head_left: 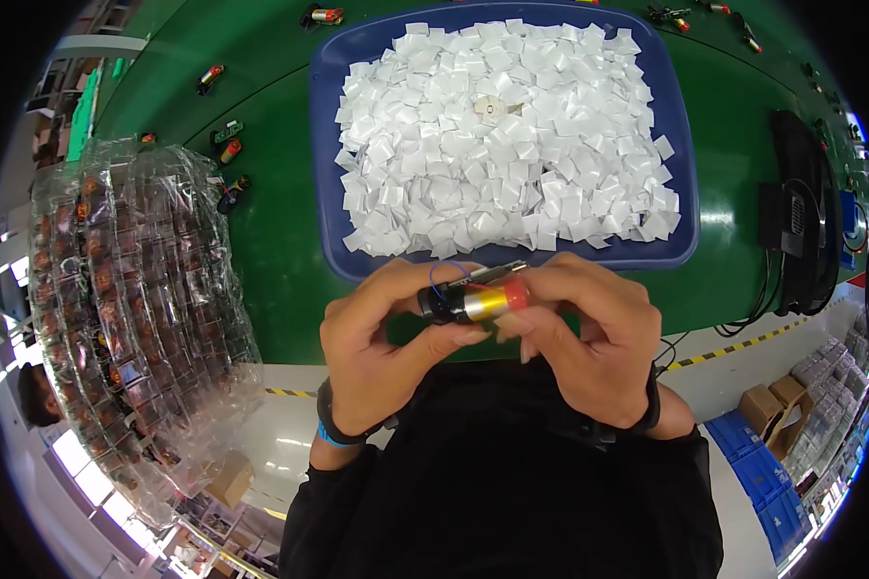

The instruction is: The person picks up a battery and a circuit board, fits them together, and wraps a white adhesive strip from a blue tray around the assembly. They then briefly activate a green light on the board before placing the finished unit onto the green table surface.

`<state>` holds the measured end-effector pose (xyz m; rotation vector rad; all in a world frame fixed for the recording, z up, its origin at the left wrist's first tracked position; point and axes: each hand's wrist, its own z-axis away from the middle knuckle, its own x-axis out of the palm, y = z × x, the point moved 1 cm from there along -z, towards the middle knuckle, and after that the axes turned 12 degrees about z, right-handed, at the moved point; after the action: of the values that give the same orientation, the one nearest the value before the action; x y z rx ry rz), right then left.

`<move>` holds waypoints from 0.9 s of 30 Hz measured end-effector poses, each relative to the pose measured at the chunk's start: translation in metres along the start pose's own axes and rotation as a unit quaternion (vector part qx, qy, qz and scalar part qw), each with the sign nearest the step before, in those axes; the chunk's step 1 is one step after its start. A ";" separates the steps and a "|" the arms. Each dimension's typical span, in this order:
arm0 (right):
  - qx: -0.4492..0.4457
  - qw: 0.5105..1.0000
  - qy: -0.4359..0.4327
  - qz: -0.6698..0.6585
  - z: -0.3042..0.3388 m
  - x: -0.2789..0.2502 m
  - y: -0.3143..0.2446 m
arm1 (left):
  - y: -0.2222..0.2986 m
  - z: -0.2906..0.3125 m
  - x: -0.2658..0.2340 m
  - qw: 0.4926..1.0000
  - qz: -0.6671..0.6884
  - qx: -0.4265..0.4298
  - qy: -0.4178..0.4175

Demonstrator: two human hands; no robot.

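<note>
Close to my body, both hands meet on a small battery assembly (485,303): a gold and silver cylinder with a red end, a black end, a thin blue wire and a narrow board along its top. My left hand (381,333) pinches the black end between thumb and fingers. At the red end, the thumb and fingers of my right hand (594,333) are closed on it. Just beyond my hands stands a blue tray (323,183) heaped with small white squares (492,145). A pale round piece (490,106) lies on the heap.
On the green table (270,203), several similar assemblies (232,151) are scattered. A stack of clear plastic blister trays (145,309) with parts inside leans at the left. Black equipment (797,217) with cables stands at the right; blue crates (758,473) and cardboard boxes (777,410) are on the floor.
</note>
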<state>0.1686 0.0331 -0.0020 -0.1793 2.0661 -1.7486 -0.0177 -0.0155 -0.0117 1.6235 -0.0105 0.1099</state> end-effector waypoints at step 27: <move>-0.283 0.926 -0.060 0.243 -0.014 -0.034 0.010 | 0.022 -0.013 0.004 0.908 0.239 -0.321 -0.125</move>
<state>0.1954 0.0601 -0.0016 0.0580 2.2259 -0.8114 -0.0167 -0.0031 0.0109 0.9357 -0.5894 0.2474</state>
